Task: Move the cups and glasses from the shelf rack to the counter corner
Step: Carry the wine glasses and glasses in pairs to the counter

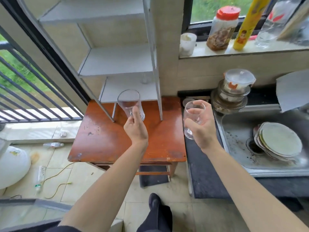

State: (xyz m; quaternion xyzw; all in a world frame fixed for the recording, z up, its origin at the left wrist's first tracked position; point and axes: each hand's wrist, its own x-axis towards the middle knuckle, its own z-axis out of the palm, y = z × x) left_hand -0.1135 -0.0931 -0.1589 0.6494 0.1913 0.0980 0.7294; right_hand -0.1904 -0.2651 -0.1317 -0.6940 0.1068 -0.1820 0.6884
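My left hand (136,129) grips a tall clear glass (129,103), tilted with its mouth toward me, in front of the lowest tier of the white shelf rack (117,61). My right hand (201,124) holds a second clear glass (193,114), rounder in shape, above the seam between the wooden table and the dark counter (205,164). A small clear glass (144,79) still stands on the rack's lower shelf. Another glass rim (188,102) shows in the counter's back corner, partly hidden by the right-hand glass.
The rack stands on a worn red-brown table (100,139). A steel sink (237,134) holds stacked plates (279,141); stacked bowls and a lidded container (232,92) sit behind it. Jars and bottles line the window sill (225,27). Bottles and a yellow cord litter the floor.
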